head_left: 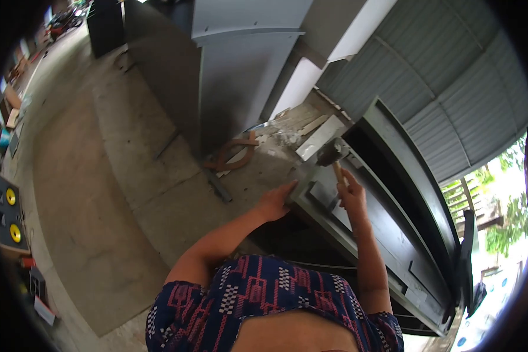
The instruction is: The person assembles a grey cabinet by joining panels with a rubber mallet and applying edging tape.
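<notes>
My right hand (352,193) is closed round the light wooden handle of a mallet (332,154). The mallet's dark, blunt head is up, over the near end of a dark grey cabinet (387,226) that lies on its back or side. At that cabinet's left corner, my left hand (277,201) grips the edge, its fingers partly hidden. Inside the cabinet's frame show long panels and a narrow dark opening.
A tall grey cabinet (246,82) stands ahead. On the concrete floor (141,176) lie a brown curved wooden piece (237,155), a grey strip (220,186) and scraps. A speaker box with yellow cones (10,214) is far left. Corrugated metal sheeting (434,76) rises at the right.
</notes>
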The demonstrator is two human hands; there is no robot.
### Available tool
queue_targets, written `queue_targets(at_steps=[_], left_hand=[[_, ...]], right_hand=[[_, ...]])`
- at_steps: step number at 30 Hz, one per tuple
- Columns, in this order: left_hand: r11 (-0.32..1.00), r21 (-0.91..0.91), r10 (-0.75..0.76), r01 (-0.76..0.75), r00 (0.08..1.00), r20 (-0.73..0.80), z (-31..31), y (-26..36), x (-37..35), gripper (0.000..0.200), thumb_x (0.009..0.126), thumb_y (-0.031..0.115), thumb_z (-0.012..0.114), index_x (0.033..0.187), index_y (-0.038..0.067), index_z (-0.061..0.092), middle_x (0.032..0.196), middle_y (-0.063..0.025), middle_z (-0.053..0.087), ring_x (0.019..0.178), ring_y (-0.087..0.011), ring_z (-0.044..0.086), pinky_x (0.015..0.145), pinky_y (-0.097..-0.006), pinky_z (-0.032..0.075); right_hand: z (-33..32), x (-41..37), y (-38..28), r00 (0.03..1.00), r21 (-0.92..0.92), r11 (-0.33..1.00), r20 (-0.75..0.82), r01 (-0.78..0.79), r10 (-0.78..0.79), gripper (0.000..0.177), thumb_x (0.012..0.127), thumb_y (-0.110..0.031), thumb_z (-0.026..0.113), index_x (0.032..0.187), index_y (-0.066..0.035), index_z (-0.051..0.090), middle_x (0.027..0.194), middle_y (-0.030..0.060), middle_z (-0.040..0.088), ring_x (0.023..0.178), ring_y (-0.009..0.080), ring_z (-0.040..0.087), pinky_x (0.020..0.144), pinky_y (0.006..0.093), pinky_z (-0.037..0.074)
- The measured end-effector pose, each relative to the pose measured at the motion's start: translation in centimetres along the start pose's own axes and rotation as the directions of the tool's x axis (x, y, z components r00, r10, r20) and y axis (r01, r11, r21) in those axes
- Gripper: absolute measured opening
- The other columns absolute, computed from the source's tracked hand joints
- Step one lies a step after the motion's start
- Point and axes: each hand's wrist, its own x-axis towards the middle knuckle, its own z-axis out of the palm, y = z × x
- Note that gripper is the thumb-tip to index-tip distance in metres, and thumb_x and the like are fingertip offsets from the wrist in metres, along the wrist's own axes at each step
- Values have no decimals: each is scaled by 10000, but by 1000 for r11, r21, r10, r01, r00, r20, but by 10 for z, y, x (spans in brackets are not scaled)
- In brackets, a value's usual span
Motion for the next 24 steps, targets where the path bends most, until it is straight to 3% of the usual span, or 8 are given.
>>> queue_targets(at_steps=[5,8,11,14,17,20,24], left_hand=[[999,-17,-32,32,999,7,1,3,5,858,670,100,706,1441,165,334,1315,-154,518,1150,-364,528,932,-439,457],[997,-73,35,-38,998,-46,-9,4,-5,903,640,36,691,1454,177,326,1307,-147,538,1128,-379,542,925,-426,472],[998,-54,-34,34,999,-8,-12,14,-4,882,659,40,700,1449,194,339,1298,-153,545,1133,-375,542,928,-427,471],[991,-106,-75,78,997,23,-33,20,-18,859,682,63,717,1444,209,348,1277,-165,557,1133,-378,542,929,-435,470],[994,-48,-99,100,995,25,-30,18,-15,853,679,93,689,1446,215,338,1247,-160,571,1105,-376,550,906,-442,470],[996,-71,-49,49,999,-6,-24,10,-16,858,683,111,699,1450,220,330,1231,-166,578,1098,-374,557,902,-441,469],[987,-45,-153,157,984,88,-51,12,-29,853,691,139,709,1452,211,330,1218,-177,586,1094,-377,564,898,-435,470]], right_hand=[[-2,12,11,998,-78,995,2,64,-64,508,860,-156,580,1363,-164,504,712,45,578,547,118,519,499,282,465],[-1,3,-1,998,-98,994,31,50,-47,512,852,-170,588,1358,-161,504,736,79,601,551,139,548,511,300,472],[-8,5,0,994,-144,984,57,104,-97,516,844,-180,594,1351,-159,502,743,122,616,542,166,570,540,332,481],[-2,-11,-23,994,-195,976,77,95,-81,513,843,-184,594,1345,-154,498,769,164,640,611,232,621,632,379,492],[-1,1,-2,985,-231,958,57,169,-160,514,844,-186,592,1347,-154,492,805,195,653,735,310,650,723,407,487],[-3,-4,-13,993,-228,968,86,100,-82,512,846,-186,593,1345,-150,489,872,218,660,856,359,648,780,420,476],[14,-12,-23,989,-256,956,75,141,-126,517,848,-192,592,1351,-158,478,890,220,659,861,366,648,782,416,477]])
